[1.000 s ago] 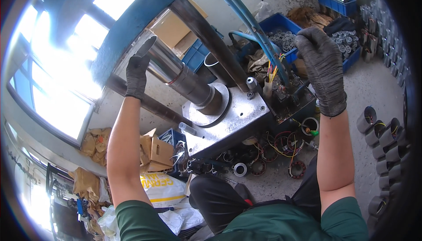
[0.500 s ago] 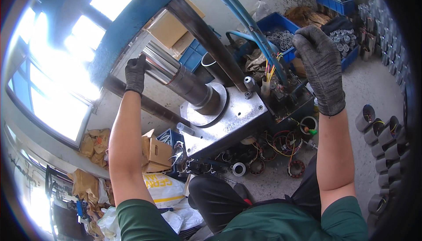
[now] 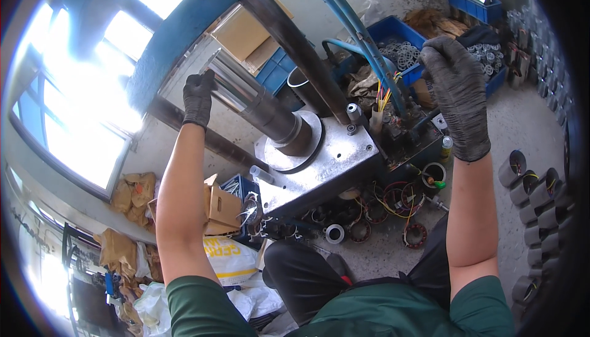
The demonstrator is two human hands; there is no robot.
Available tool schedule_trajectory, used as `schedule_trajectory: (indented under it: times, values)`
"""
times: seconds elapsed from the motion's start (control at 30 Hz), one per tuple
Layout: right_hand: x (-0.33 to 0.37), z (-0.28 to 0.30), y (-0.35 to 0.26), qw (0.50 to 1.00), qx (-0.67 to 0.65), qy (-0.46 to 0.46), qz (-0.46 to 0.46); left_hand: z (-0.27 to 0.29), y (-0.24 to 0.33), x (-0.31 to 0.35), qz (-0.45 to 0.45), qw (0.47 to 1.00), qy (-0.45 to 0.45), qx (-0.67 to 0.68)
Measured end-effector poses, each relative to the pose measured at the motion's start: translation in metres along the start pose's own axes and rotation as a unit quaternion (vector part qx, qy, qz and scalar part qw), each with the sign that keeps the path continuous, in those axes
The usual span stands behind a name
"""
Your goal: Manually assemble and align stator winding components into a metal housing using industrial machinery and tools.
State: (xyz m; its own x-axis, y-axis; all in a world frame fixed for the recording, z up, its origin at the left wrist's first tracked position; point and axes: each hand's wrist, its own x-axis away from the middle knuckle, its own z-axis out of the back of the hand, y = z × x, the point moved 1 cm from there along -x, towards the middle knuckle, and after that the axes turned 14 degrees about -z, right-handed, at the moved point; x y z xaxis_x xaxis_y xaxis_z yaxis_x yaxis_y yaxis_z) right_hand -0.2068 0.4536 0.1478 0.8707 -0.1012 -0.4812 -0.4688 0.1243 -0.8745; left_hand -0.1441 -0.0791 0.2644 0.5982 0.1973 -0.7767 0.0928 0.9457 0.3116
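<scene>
My left hand (image 3: 198,98), in a dark grey work glove, is closed with its fingertips against the upper side of a shiny metal cylinder (image 3: 236,85). The cylinder sits in a dark metal sleeve (image 3: 273,115), which stands on a round plate (image 3: 314,129) on the press bed (image 3: 326,165). Above the cylinder is the blue upper frame (image 3: 178,29) of the press. My right hand (image 3: 456,97), gloved alike, is raised to the right of the blue hoses (image 3: 362,35). Its fingers are curled together; anything inside them is hidden.
Dark steel columns (image 3: 295,54) flank the cylinder. A clear plastic tube (image 3: 262,174) and small metal bushings (image 3: 353,112) are on the bed. Wired stator rings (image 3: 415,235) lie on the floor below. Dark cylindrical housings (image 3: 544,189) line the right; a blue crate (image 3: 393,35) holds metal parts.
The whole view has shifted slightly, moving the press a little right and up in the picture. Both hands keep nearly the same pose and place beside the press.
</scene>
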Motion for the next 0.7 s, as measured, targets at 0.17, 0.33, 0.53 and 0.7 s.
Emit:
schedule_trajectory:
  times: [0.17, 0.33, 0.53, 0.7]
  values:
    - [0.0, 0.004, 0.005, 0.997, 0.061, -0.005, 0.041, -0.013, 0.004, 0.004, 0.029, 0.998, -0.006, 0.047]
    - [0.009, 0.005, -0.016, 0.977, 0.201, -0.049, 0.057, -0.021, 0.002, 0.046, 0.02, 0.969, 0.136, 0.203]
    - [0.024, 0.023, -0.019, 0.939, 0.318, -0.074, 0.107, -0.1, 0.025, 0.191, 0.058, 0.954, 0.141, 0.257]
    - [0.054, 0.038, -0.031, 0.874, 0.422, -0.194, 0.144, -0.148, 0.01, 0.311, 0.186, 0.932, 0.092, 0.297]
